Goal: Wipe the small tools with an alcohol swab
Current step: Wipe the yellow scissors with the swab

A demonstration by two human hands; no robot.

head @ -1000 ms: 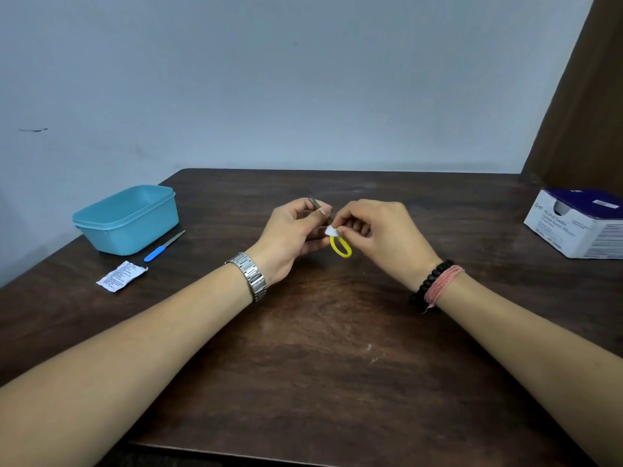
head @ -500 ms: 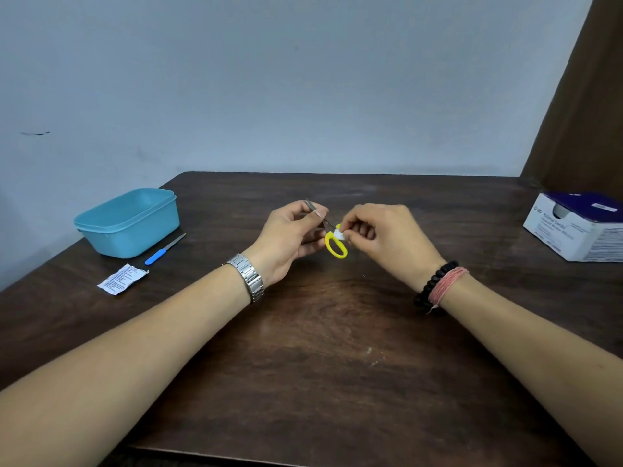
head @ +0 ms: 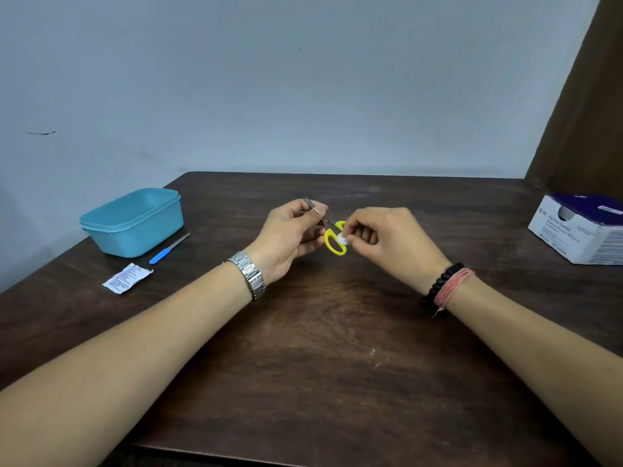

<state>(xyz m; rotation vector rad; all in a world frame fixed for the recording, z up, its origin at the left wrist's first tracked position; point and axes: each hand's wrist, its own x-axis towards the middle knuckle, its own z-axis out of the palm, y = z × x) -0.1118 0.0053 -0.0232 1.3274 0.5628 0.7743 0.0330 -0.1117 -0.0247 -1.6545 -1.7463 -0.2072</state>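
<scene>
At centre frame, above the dark wooden table (head: 320, 365), the left hand (head: 286, 241) pinches the metal blades of the small yellow-handled scissors (head: 332, 242), fingers curled round them; the right hand (head: 387, 244) pinches a small white alcohol swab (head: 343, 238) against 1 yellow handle loop; at mid left sit a teal plastic tub (head: 133, 221), a blue-handled nail file (head: 168, 248) just beside it, and a torn white sachet (head: 127, 278); at far right stands a white and purple cardboard box (head: 580, 229).
</scene>
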